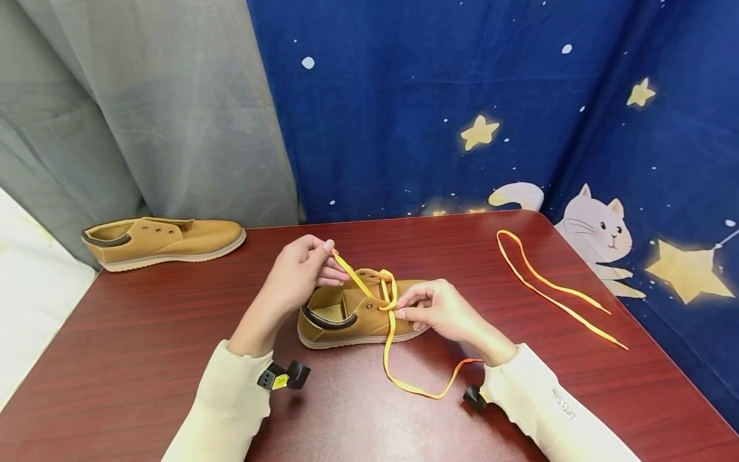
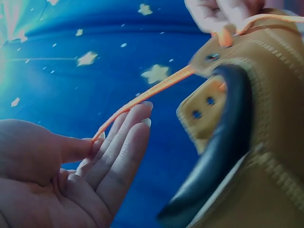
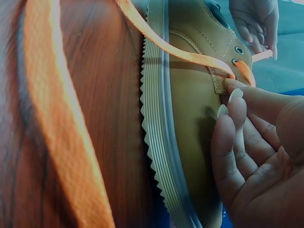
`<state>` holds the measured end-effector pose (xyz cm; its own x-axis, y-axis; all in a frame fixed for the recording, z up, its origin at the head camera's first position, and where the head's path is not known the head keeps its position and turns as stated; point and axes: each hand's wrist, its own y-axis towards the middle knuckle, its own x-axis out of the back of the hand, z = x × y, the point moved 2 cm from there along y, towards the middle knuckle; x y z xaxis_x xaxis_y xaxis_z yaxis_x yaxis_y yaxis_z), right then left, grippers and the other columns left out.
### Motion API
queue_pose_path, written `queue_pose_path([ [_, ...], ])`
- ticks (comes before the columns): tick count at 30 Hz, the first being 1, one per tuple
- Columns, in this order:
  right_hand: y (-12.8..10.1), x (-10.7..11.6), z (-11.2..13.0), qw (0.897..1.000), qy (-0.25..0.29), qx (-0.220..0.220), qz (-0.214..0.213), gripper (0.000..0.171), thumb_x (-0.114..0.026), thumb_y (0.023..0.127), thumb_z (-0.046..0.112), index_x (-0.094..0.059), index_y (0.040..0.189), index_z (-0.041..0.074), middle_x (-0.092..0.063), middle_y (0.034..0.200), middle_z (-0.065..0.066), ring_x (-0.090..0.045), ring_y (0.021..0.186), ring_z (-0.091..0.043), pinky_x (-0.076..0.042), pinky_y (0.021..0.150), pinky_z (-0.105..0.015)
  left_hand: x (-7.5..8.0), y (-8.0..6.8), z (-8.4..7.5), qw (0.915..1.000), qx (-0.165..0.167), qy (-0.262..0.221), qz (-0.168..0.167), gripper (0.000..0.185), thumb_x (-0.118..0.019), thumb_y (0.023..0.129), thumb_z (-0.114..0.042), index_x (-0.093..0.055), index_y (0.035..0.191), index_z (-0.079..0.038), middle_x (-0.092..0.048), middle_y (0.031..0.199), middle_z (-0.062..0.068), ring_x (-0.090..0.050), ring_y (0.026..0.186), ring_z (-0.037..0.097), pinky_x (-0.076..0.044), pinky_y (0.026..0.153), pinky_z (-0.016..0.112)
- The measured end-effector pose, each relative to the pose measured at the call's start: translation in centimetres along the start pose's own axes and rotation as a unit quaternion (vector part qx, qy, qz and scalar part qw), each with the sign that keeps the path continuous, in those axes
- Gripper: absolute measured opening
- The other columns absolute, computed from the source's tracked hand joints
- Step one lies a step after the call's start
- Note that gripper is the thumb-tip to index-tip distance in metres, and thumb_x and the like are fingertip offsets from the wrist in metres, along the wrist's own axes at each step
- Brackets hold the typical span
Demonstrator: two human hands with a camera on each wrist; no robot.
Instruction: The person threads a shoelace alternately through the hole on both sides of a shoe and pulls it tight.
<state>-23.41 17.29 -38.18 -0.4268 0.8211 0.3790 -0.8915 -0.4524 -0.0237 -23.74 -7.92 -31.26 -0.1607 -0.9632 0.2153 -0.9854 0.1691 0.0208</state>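
Tan shoe (image 1: 358, 311) sits mid-desk (image 1: 144, 333), an orange lace (image 1: 392, 346) threaded through its eyelets. Left hand (image 1: 300, 273) pinches one lace end between thumb and fingers (image 2: 126, 137), drawn taut above the shoe. Right hand (image 1: 441, 311) fingers (image 3: 232, 118) pinch the lace at an eyelet; second shoe (image 1: 164, 240) and spare lace (image 1: 548, 285) lie well apart.

Head overview; 2 close wrist views, shared shoe (image 1: 352, 311).

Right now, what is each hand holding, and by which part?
Left hand pinches the orange lace near its free end; right hand pinches it at the shoe eyelets.
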Motion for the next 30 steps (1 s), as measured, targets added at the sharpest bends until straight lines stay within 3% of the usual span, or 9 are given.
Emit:
queue_pose_path([
  [7, -0.1, 0.0, 0.2, 1.0, 0.005, 0.001, -0.004, 0.015, -0.077, 0.086, 0.008, -0.075, 0.096, -0.003, -0.071, 0.075, -0.008, -0.06, 0.056, -0.01, -0.058, 0.057, -0.029, 1.6, -0.3, -0.7, 0.9997, 0.002, -0.006, -0.025, 0.029, -0.043, 0.109, -0.021, -0.05, 0.111, 0.006, -0.073, 0.098, 0.024, -0.076, 0.076, 0.012, -0.061, 0.075, 0.03],
  [16, 0.0, -0.1, 0.2, 1.0, -0.006, -0.004, -0.008, 0.014, -0.078, 0.086, 0.01, -0.075, 0.093, -0.001, -0.07, 0.074, -0.006, -0.06, 0.056, -0.011, -0.059, 0.058, -0.03, 2.9, -0.7, -1.5, 0.9957, -0.042, -0.05, -0.065, 0.023, -0.043, 0.109, -0.018, -0.049, 0.106, 0.004, -0.073, 0.081, 0.001, -0.075, 0.073, 0.008, -0.061, 0.074, 0.027],
  [20, 0.0, -0.2, 0.3, 1.0, -0.01, -0.003, -0.01, 0.013, -0.078, 0.086, 0.01, -0.075, 0.093, -0.001, -0.071, 0.076, -0.007, -0.061, 0.057, -0.012, -0.06, 0.059, -0.031, 3.6, -0.9, -1.7, 0.9945, -0.047, -0.053, -0.077, 0.023, -0.045, 0.109, -0.02, -0.049, 0.105, 0.003, -0.07, 0.081, -0.004, -0.075, 0.073, 0.007, -0.061, 0.073, 0.025],
  [24, -0.1, -0.2, 0.4, 1.0, -0.018, 0.001, -0.009, 0.013, -0.078, 0.086, 0.01, -0.074, 0.093, 0.0, -0.072, 0.08, -0.009, -0.062, 0.058, -0.013, -0.06, 0.059, -0.033, 3.7, -0.8, -1.4, 0.9957, -0.046, -0.02, -0.077, 0.026, -0.043, 0.109, -0.021, -0.049, 0.108, 0.004, -0.071, 0.084, 0.004, -0.075, 0.073, 0.006, -0.061, 0.073, 0.026],
  [30, -0.5, 0.4, 0.8, 0.997, -0.072, 0.025, 0.003, 0.015, -0.078, 0.088, 0.013, -0.075, 0.1, 0.004, -0.076, 0.091, -0.01, -0.067, 0.063, -0.015, -0.06, 0.061, -0.03, 3.5, -0.5, -0.7, 0.9947, -0.027, 0.079, -0.061, 0.033, -0.041, 0.11, -0.023, -0.052, 0.113, 0.008, -0.072, 0.094, 0.027, -0.076, 0.072, 0.011, -0.062, 0.073, 0.033],
])
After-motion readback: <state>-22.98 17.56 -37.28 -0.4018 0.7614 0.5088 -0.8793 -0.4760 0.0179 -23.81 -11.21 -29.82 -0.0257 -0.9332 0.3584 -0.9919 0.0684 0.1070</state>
